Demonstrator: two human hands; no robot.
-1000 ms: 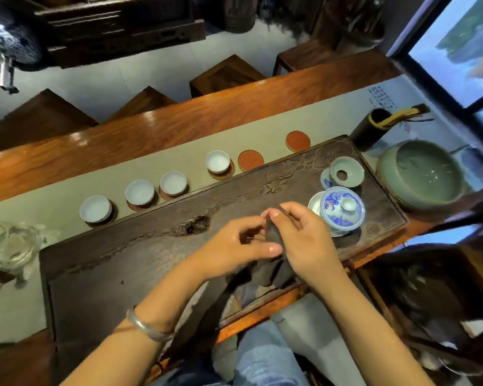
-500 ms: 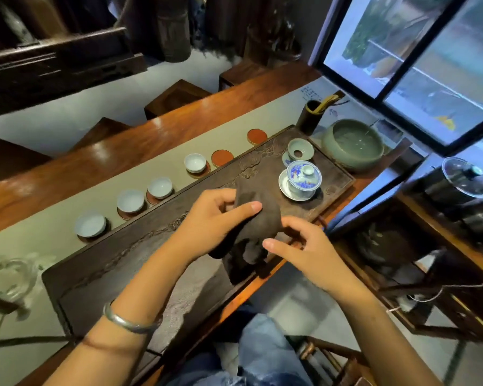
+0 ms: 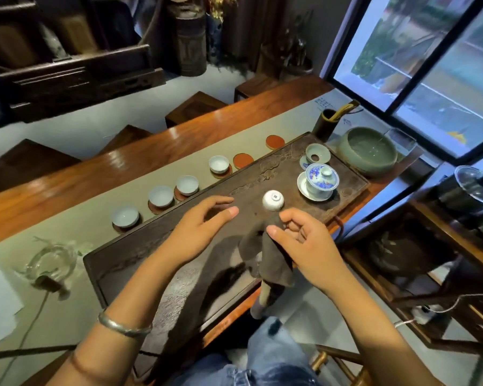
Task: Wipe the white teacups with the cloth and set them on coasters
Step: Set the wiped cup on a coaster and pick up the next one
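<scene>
Worktop (image 3: 156, 160): long wood slab with a grey-green runner, dark carved tea tray (image 3: 156, 263) on it, directly under both hands.

Celadon waste bowl (image 3: 368, 150) sits far right of the right hand, beyond the tray corner. Blue-and-white gaiwan (image 3: 319, 181) on its saucer is just beyond and right of the right hand, on the tray.

Brown cloth (image 3: 271, 263): pinched between thumb and fingers of the right hand (image 3: 304, 246), bulk hanging down off the near tray edge.

Left hand (image 3: 198, 232): fingers spread and relaxed, holding nothing, hovering over the tray.

Four white teacups already upright on coasters in a row beyond the left hand: far-left cup (image 3: 125, 216), next (image 3: 160, 196), next (image 3: 187, 185), last (image 3: 219, 164). Two bare red coasters continue the row to the right: nearer one (image 3: 243, 160), farther one (image 3: 275, 141).

Key relation: an inverted white teacup (image 3: 273, 200), foot up, stands on the tray just beyond the right hand's fingertips and forward-right of the left hand. Round, so no long axis to align. Right hand is nearer but occupied by the cloth; free left hand looks like the likely picker. Judgement: fifth cup up next, needs flipping, wiping, then goes to the nearer bare coaster. Risk: knocking the gaiwan close by.
</scene>
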